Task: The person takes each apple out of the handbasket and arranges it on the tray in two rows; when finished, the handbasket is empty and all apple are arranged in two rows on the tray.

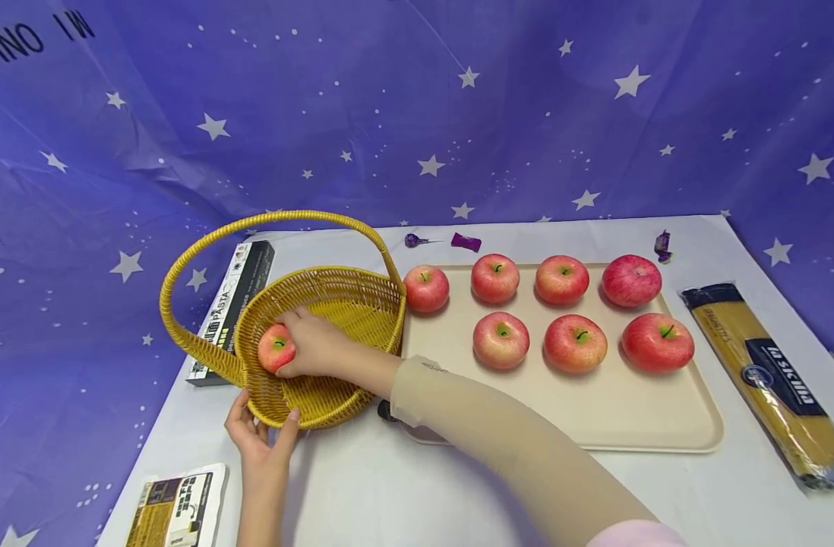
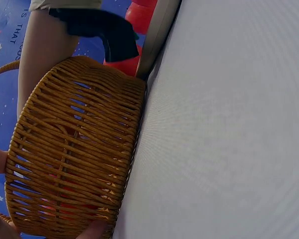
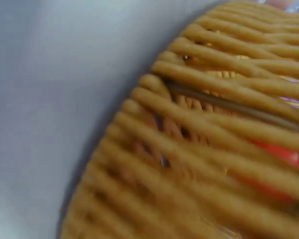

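Backdrop: blue cloth with white stars hangs behind a white-covered table [image 1: 403,486].
Basket: a yellow wicker basket [image 1: 349,304] with a tall arched handle sits left of centre, its wall touching the tray; one apple lies inside.
Tray: a cream tray [image 1: 622,418] carries seven more red apples [image 1: 575,343], four in the back row and three in front.
Apple in basket: the apple [image 1: 275,348] is red-pink with a yellow-green patch round the stem, resting against the basket's left inner wall.
Right hand: the right hand [image 1: 319,343] reaches into the basket, fingers curled round the apple.
Left hand: the left hand [image 1: 260,437] pinches the basket's near rim, thumb apparently on the inside.
Wrist views: close weave, with red probably of the apple showing through the gaps.
Around: pasta boxes, a spaghetti packet [image 1: 772,380], purple wrappers.
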Demonstrator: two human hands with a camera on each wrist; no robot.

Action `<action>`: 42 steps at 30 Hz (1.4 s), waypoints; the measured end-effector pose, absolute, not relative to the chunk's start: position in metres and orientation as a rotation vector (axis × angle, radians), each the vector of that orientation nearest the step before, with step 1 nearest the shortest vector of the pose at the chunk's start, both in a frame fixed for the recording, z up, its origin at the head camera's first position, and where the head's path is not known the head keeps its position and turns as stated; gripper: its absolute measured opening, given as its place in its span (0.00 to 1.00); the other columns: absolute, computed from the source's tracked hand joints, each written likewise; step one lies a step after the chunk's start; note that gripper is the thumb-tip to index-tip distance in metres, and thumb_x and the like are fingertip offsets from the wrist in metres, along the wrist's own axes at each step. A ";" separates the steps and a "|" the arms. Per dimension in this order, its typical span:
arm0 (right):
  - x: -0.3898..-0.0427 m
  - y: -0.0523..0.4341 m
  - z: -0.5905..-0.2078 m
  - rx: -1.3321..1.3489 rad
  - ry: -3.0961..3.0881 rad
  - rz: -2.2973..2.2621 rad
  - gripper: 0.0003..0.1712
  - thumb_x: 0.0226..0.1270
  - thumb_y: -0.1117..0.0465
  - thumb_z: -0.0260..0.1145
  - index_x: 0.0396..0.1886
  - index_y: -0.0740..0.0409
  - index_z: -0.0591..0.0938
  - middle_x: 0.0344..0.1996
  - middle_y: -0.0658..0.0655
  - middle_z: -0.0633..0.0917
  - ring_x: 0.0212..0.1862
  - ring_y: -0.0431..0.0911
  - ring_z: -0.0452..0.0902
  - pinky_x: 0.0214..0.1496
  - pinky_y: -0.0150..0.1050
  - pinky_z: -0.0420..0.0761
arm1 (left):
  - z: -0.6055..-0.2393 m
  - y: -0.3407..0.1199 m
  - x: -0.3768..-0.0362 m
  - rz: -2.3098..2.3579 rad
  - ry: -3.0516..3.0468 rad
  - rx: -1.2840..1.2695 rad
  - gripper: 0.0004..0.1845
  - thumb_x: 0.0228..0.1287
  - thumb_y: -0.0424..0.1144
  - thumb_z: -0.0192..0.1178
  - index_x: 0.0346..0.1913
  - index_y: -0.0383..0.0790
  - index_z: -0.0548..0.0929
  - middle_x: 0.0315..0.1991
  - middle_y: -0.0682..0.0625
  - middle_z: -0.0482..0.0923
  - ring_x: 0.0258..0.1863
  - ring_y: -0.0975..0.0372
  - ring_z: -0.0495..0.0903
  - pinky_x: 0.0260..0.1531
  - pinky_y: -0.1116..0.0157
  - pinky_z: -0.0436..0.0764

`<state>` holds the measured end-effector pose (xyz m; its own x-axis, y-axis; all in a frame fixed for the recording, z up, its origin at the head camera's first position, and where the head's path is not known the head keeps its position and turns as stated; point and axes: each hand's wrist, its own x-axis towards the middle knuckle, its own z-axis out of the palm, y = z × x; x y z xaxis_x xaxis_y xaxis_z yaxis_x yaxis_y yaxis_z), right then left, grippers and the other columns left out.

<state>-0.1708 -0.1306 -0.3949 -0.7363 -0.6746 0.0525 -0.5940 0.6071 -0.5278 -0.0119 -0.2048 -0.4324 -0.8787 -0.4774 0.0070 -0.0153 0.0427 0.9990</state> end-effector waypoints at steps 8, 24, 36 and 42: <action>-0.159 -0.055 -0.354 -1.166 2.640 -1.118 0.46 0.47 0.48 0.76 0.66 0.54 0.68 0.55 0.52 0.73 0.51 0.39 0.72 0.52 0.30 0.75 | -0.433 -0.203 -0.011 -1.893 -1.994 0.494 0.42 0.65 0.25 0.56 0.72 0.44 0.41 0.73 0.41 0.40 0.73 0.50 0.41 0.71 0.68 0.43; -0.159 0.092 -0.359 -0.919 2.726 -0.925 0.44 0.48 0.43 0.74 0.66 0.47 0.70 0.54 0.49 0.72 0.50 0.42 0.73 0.54 0.43 0.76 | -0.428 -0.204 -0.013 -1.896 -2.007 0.495 0.41 0.66 0.25 0.55 0.72 0.44 0.42 0.75 0.41 0.36 0.74 0.51 0.37 0.72 0.64 0.42; -0.164 0.074 -0.394 -0.855 2.641 -0.803 0.43 0.47 0.44 0.76 0.62 0.51 0.70 0.55 0.49 0.72 0.45 0.44 0.75 0.50 0.41 0.78 | -0.432 -0.203 -0.013 -1.904 -2.024 0.501 0.41 0.66 0.26 0.55 0.72 0.45 0.41 0.75 0.42 0.37 0.73 0.48 0.38 0.72 0.58 0.43; -0.161 0.069 -0.393 -0.824 2.628 -0.788 0.45 0.48 0.44 0.76 0.65 0.51 0.68 0.59 0.51 0.70 0.47 0.45 0.75 0.52 0.42 0.77 | -0.430 -0.205 -0.012 -1.908 -2.030 0.522 0.42 0.67 0.27 0.55 0.73 0.46 0.40 0.75 0.43 0.36 0.74 0.49 0.37 0.72 0.57 0.42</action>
